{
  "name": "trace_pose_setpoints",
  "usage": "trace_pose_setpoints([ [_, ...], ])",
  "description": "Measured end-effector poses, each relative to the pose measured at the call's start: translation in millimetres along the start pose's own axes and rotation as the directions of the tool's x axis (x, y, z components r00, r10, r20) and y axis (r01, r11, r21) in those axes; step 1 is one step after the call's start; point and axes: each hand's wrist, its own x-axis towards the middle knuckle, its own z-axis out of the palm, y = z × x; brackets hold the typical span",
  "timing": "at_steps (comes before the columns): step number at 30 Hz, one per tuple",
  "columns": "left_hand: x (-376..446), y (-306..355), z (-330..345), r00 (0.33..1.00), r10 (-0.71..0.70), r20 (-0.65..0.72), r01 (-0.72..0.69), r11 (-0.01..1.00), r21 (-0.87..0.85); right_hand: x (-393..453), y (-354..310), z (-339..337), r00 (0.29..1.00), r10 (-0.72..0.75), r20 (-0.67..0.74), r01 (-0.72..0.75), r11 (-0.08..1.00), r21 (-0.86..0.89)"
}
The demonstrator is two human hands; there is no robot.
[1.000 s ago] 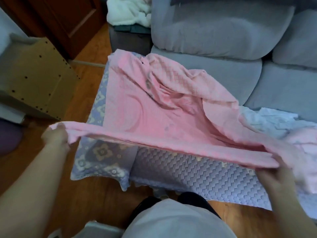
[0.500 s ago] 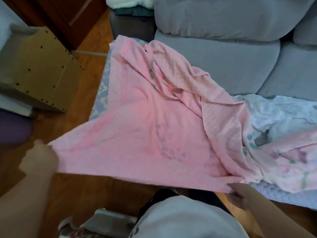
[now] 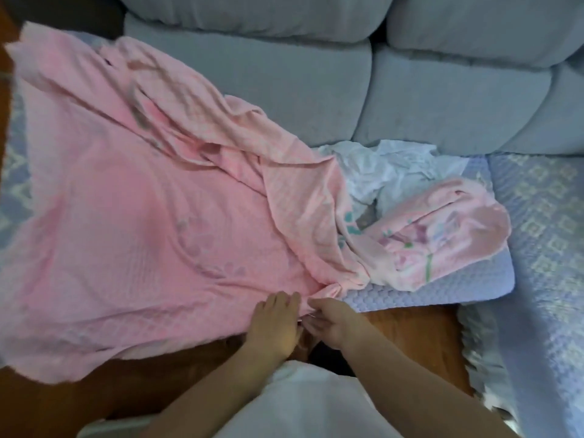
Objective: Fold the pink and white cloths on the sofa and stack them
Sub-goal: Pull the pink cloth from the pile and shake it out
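A large pink cloth (image 3: 132, 216) lies spread over the left sofa seat, wrinkled along its right side, its near edge hanging over the front. My left hand (image 3: 278, 324) rests flat on that near edge, fingers straight. My right hand (image 3: 328, 317) sits just right of it and pinches the bunched pink corner. A crumpled white cloth (image 3: 388, 172) lies on the seat to the right. In front of it is a bundled pink printed cloth (image 3: 442, 235).
The grey sofa (image 3: 442, 99) has thick back cushions. A lilac quilted cover (image 3: 543, 248) lies over its seats. Brown wooden floor (image 3: 407, 324) shows below the seat edge. My white top fills the bottom centre.
Both hands lowered the pink cloth onto the seat. My left hand let go of the far left corner and came right, beside my right hand. The view swung right.
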Motion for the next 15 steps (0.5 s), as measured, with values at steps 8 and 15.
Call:
trace_pose_setpoints([
  [8,-4,-7,14,0.999,-0.035,0.003,0.032,0.943,0.33,78,-58,-76,0.939,0.105,0.327,-0.28,0.785,0.552],
  [15,-31,13,54,0.97,-0.213,-0.115,0.241,0.889,0.389,128,-123,-158,0.928,-0.011,0.373,-0.27,0.669,0.692],
])
